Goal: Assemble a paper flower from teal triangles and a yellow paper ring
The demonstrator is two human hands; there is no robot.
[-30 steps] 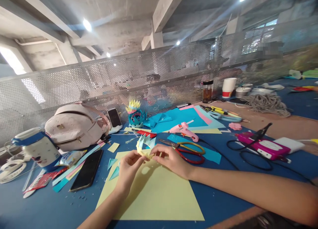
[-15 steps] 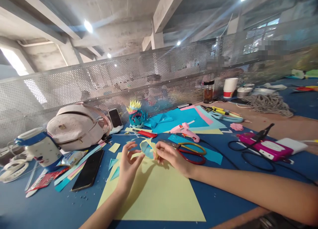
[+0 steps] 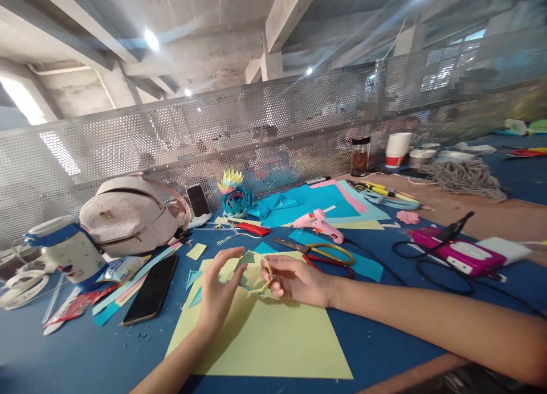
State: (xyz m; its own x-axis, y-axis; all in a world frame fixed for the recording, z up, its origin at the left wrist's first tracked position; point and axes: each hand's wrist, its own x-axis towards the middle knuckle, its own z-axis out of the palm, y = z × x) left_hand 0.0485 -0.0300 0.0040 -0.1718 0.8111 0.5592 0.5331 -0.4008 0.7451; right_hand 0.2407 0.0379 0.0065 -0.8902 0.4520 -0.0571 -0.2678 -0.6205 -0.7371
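A phone (image 3: 150,290) lies left, then the left hand (image 3: 219,288) — fingers spread, just touching the paper ring (image 3: 254,270) — and the right hand (image 3: 296,280) pinches that ring above the yellow sheet (image 3: 273,340), scissors (image 3: 318,251) beyond.

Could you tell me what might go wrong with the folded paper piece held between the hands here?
The right hand pinches the folded paper ring only at one edge, while the left hand has an open grip beside it, so the thin piece could bend or unfold. The open scissors lie just beyond the right hand and might be brushed. The glue gun and its cable sit nearby, where a forearm could perhaps snag them.
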